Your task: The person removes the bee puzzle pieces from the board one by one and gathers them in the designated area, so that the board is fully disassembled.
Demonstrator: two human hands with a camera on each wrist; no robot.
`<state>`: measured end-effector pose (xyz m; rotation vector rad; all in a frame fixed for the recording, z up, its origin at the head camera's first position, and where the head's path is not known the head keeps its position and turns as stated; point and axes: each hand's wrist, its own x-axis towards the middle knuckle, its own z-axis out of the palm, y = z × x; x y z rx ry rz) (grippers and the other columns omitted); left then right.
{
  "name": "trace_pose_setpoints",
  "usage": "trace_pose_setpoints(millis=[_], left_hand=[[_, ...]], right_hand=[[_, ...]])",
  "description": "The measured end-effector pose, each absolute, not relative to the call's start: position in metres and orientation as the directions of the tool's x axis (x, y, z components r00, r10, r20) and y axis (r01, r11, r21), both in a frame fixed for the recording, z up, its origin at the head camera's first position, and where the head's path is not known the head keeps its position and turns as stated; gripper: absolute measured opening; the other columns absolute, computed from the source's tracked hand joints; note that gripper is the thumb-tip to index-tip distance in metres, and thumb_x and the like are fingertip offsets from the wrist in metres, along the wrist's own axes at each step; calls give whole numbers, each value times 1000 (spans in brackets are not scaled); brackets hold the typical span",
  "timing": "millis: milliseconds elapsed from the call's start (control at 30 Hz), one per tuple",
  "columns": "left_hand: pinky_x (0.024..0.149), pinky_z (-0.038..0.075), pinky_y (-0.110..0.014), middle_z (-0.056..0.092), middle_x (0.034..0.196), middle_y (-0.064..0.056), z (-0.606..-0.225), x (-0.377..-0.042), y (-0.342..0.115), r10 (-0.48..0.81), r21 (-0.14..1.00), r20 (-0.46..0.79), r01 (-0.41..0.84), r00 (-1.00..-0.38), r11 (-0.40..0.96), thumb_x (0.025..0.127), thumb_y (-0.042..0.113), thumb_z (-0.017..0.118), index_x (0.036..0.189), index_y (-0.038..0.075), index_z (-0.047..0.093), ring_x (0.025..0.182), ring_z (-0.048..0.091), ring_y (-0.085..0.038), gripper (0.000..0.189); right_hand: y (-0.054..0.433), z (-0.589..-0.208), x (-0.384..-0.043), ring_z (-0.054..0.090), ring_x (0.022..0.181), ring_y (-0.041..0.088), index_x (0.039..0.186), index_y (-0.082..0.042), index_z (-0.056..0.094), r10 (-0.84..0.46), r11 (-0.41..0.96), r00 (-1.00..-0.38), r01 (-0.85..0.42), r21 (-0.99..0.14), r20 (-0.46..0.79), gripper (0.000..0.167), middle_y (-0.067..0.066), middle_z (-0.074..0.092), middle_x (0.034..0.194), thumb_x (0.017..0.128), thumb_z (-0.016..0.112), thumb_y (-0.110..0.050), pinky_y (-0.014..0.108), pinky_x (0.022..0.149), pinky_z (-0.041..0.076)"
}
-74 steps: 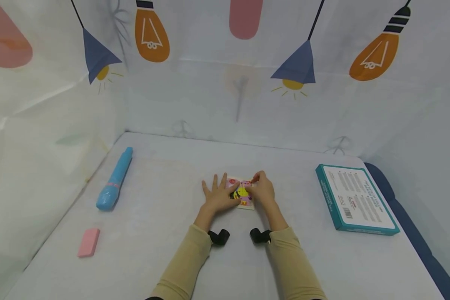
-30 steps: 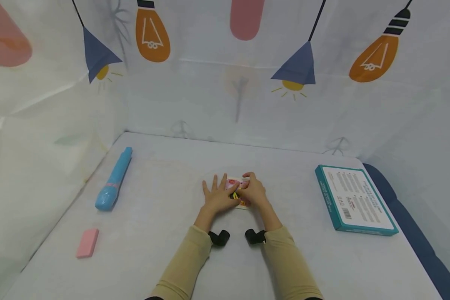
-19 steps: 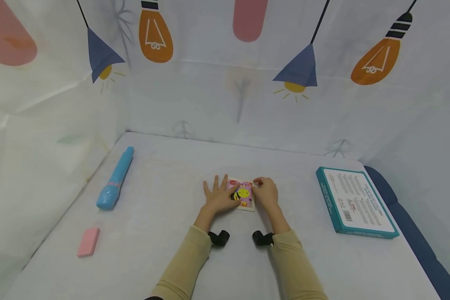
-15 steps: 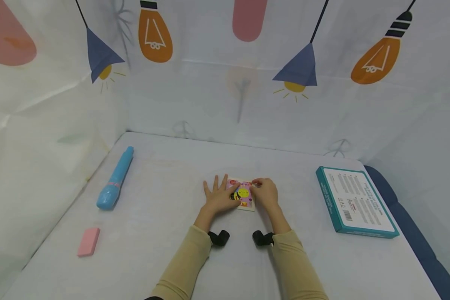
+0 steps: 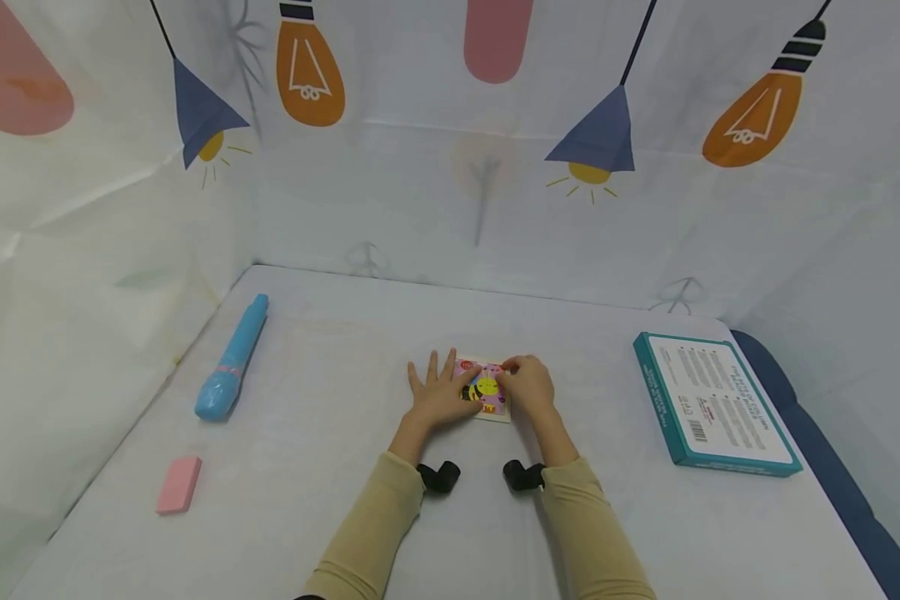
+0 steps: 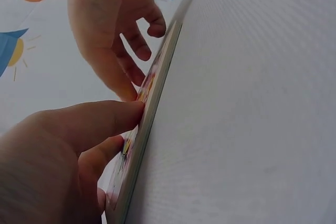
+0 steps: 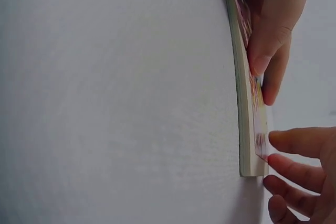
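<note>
A small square board point(image 5: 487, 392) with a yellow-and-black bee on pink lies flat on the table. My left hand point(image 5: 439, 398) rests over its left part with the fingers spread, thumb and index fingertip on the picture. My right hand point(image 5: 529, 385) is at the upper right edge, its fingers loosely bent. In the right wrist view, the right index fingertip point(image 7: 274, 160) touches the picture's corner, with a gap to the thumb. The pale, layered side of the board point(image 7: 244, 114) shows there. Much of the bee is covered by my left hand.
A blue microphone-shaped toy point(image 5: 232, 358) lies at the left, with a pink block point(image 5: 179, 485) nearer the front. A flat teal-and-white box point(image 5: 720, 400) lies at the right by the table edge. A printed curtain point(image 5: 420, 192) hangs behind the white table point(image 5: 330, 367).
My right hand moved left over the bee picture, then drew back to the board's right edge, where it shifted slightly. The left hand stays in place.
</note>
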<state>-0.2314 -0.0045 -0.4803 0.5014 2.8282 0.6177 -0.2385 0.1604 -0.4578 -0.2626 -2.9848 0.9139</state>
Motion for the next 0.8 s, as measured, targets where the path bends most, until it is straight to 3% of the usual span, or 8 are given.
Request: trace_pose_setpoints(millis=[300, 433, 533, 667, 800], left_hand=[[101, -15, -64, 3, 156, -5, -478, -232, -2, 362, 434, -112, 282, -925, 856, 83, 57, 49, 142, 37, 34, 140, -7, -35, 64], [101, -14, -64, 4, 156, -6, -478, -234, -3, 357, 433, -106, 280, -928, 857, 83, 56, 50, 142, 37, 34, 140, -7, -35, 64], [101, -14, -64, 4, 156, -6, -478, -234, -4, 353, 435, -116, 272, -929, 858, 83, 55, 52, 142, 37, 34, 140, -7, -35, 65], [100, -15, -65, 4, 155, -8, -478, -233, -4, 366, 452, -124, 276, -922, 849, 82, 54, 52, 143, 35, 34, 140, -7, -36, 66], [100, -15, -65, 5, 155, -8, -476, -231, -4, 368, 461, -124, 275, -922, 844, 82, 52, 53, 142, 34, 35, 140, -7, -37, 65]], right_hand=[[155, -461, -241, 51, 100, 33, 86, -7, 65, 186, 815, -979, 200, -543, -82, 29, 15, 52, 110, 80, 66, -35, 51, 81, 39], [160, -460, -244, 52, 93, 30, 94, -4, 59, 188, 755, -981, 172, -633, -43, 24, 15, 55, 104, 78, 67, -20, 45, 81, 41], [165, -461, -246, 51, 97, 29, 102, -3, 54, 173, 700, -984, 148, -698, -35, 29, 16, 56, 109, 77, 66, -9, 43, 85, 41], [170, -464, -245, 51, 105, 30, 104, -5, 51, 154, 681, -987, 139, -719, -45, 30, 16, 56, 118, 78, 66, -7, 44, 89, 39], [170, -465, -243, 53, 104, 31, 102, -7, 51, 142, 684, -989, 125, -719, -37, 28, 16, 59, 116, 77, 65, -6, 44, 86, 39]])
